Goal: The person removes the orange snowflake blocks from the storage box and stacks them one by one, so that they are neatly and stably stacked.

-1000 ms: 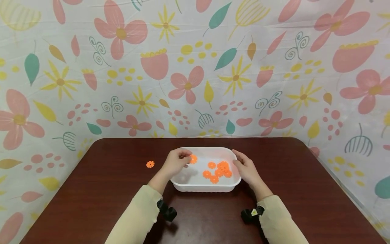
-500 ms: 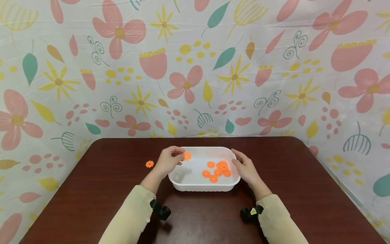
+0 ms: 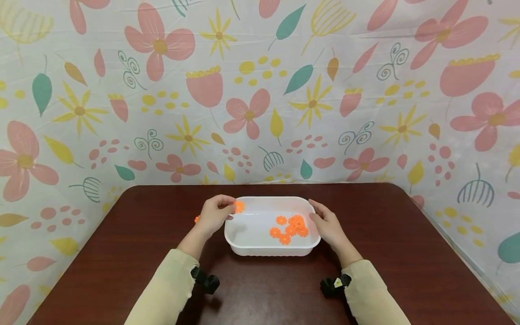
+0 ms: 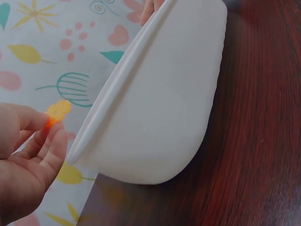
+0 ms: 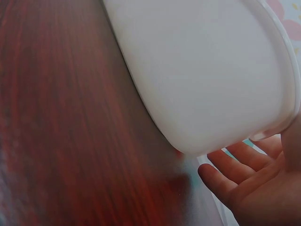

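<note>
A white plastic tub (image 3: pixel 272 250) stands on the table, and several orange flower-shaped plastic discs (image 3: pixel 285 238) lie in its right half, some overlapping. Thumb and fingers of my left hand (image 3: pixel 211 215) pinch one more orange disc (image 3: pixel 239 207) at the tub's back left corner. In the left wrist view that notched disc (image 4: pixel 59 111) shows beyond the fingertips, above the rim. My right hand (image 3: pixel 330 226) holds the tub's right rim, thumb over the edge; in the right wrist view its fingers (image 5: pixel 235 165) lie along the outside wall.
A single loose orange disc (image 3: pixel 197 219) lies on the dark red-brown table (image 3: pixel 122 253) left of the tub, partly hidden by the left hand. Behind the table hangs a flower-patterned cloth (image 3: pixel 252 158). Black wrist cameras (image 3: pixel 206 280) sit on both sleeves.
My left hand has moved left with the pinched disc, from over the tub's inside to its left rim. It now partly covers the loose disc. My right hand stays in place.
</note>
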`<state>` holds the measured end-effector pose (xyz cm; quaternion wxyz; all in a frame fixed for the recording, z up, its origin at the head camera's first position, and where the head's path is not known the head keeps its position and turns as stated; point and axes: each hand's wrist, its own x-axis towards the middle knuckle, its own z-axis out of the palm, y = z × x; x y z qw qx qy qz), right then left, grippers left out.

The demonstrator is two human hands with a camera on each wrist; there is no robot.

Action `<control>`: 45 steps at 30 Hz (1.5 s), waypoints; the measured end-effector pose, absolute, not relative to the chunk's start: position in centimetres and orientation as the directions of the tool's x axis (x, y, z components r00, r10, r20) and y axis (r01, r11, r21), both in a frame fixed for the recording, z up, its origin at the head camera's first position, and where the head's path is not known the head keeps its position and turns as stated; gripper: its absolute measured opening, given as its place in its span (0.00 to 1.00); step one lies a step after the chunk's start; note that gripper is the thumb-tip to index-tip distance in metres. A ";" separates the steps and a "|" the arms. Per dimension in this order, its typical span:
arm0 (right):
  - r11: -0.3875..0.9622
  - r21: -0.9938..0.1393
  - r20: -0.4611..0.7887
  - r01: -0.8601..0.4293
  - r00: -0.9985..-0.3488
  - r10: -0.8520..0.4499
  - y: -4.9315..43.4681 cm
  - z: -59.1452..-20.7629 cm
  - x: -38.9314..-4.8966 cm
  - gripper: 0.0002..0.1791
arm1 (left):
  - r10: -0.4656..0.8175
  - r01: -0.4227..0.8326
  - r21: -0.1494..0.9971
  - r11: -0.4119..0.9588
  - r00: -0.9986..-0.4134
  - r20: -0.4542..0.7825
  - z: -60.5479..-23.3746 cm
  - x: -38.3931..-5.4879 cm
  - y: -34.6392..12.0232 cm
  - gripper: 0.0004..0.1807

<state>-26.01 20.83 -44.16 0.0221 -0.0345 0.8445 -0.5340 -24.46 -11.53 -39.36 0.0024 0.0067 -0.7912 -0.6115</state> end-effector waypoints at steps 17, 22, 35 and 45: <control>0.422 -0.906 -0.001 -0.034 -0.997 -0.083 20.8 -44.1 -25.8 0.27 | -0.086 -0.053 0.971 0.233 -0.996 -0.033 -40.3 -24.6 -13.8 0.11; 0.422 -0.906 0.003 -0.037 -0.997 -0.082 20.8 -44.2 -25.8 0.27 | -0.108 -0.078 0.970 0.230 -0.993 -0.055 -40.6 -24.7 -14.6 0.11; 0.419 -0.907 0.004 -0.038 -0.997 -0.081 20.8 -44.1 -25.9 0.27 | -0.163 -0.114 0.971 0.209 -0.983 -0.081 -41.5 -24.9 -16.9 0.13; 0.420 -0.906 0.010 -0.044 -0.996 -0.084 20.8 -44.1 -25.9 0.27 | -0.189 -0.139 0.969 0.203 -0.977 -0.100 -42.2 -24.9 -18.7 0.15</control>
